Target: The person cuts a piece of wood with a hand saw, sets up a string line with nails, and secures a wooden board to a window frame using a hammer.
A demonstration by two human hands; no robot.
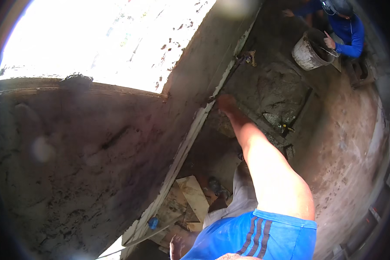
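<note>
My right arm reaches up and forward from a blue striped sleeve point(286, 234). My right hand point(226, 104) is closed at the edge of a long, straight, pale straightedge point(184, 145), which runs slantwise along the plastered wall point(73, 160). At the lower edge, partly cut off beside my sleeve, is my left hand point(176, 248). Its fingers show only in part, and whether they hold anything is hidden. A thin rod or cord point(156, 232) and a small blue object point(153, 222) lie near it, by the straightedge's lower end.
A bright opening point(86, 43) is in the wall at upper left. A co-worker in blue point(349, 34) is at upper right, a hand at a mortar-smeared bucket point(307, 52). Pale boards point(193, 197) and a shoe point(218, 186) are below. A rough wall point(346, 160) curves at right.
</note>
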